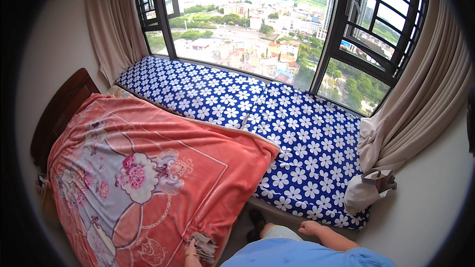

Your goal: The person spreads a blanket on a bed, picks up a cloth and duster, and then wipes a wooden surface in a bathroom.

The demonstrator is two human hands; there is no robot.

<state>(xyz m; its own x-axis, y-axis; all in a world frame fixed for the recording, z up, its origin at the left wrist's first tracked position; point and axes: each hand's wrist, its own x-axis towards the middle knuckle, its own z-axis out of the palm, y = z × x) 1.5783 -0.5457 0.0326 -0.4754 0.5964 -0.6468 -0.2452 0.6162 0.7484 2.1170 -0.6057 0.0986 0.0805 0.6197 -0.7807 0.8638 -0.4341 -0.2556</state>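
My left hand (191,248) is low in the view, gripping a crumpled grey-beige cloth (203,246) over the near edge of the bed. Beneath the cloth lies a coral-pink plush blanket (222,155) with flower patterns, spread over the bed in soft folds. My right hand (310,227) is in front of my blue shirt, near the front edge of the window seat, its fingers curled with nothing visible in them. A blue cushion pad with white flowers (304,148) covers the window seat, and one blanket corner rests on it.
A grey-white fabric bag (365,193) stands at the right end of the window seat, below a beige curtain (419,118). A dark wooden headboard (63,115) is at the left. Behind the seat is a wide dark-framed window (322,59). A narrow floor gap (241,226) lies between bed and seat.
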